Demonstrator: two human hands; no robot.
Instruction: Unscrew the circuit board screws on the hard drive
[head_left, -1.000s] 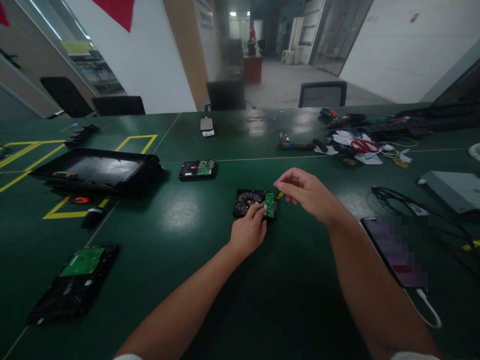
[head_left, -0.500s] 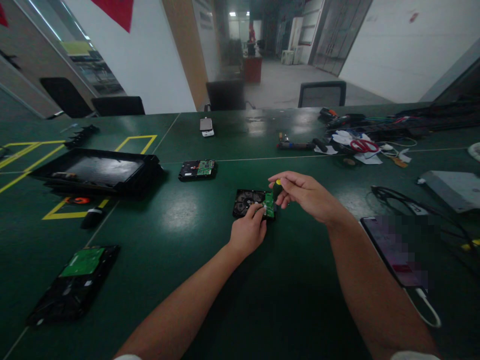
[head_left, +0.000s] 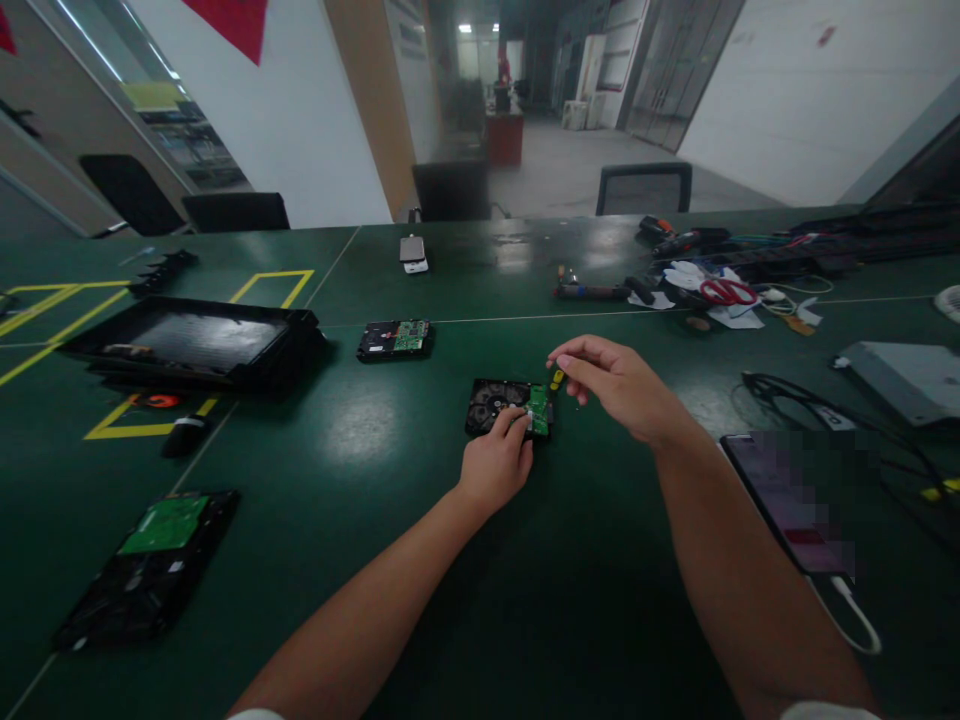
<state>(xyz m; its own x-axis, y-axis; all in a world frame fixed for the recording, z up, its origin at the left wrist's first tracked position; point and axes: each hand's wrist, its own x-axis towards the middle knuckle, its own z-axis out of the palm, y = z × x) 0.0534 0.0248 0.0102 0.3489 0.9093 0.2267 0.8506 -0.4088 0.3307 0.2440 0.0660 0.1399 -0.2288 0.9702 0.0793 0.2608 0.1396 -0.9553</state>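
Below: glossy green table (head_left: 322, 520) under hard drive (head_left: 486, 398) | beyond: chairs (head_left: 450, 190), grey floor (head_left: 559, 165)

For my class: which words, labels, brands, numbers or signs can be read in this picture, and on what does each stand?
No text is readable.
Hard drive under the left hand: any print too small.
White label on the farther drive: too small.
White patch on the nearest drive: blurred.
Phone screen: pixelated.
Cable tag: mark too small.
Red mark on the wall: too blurred.
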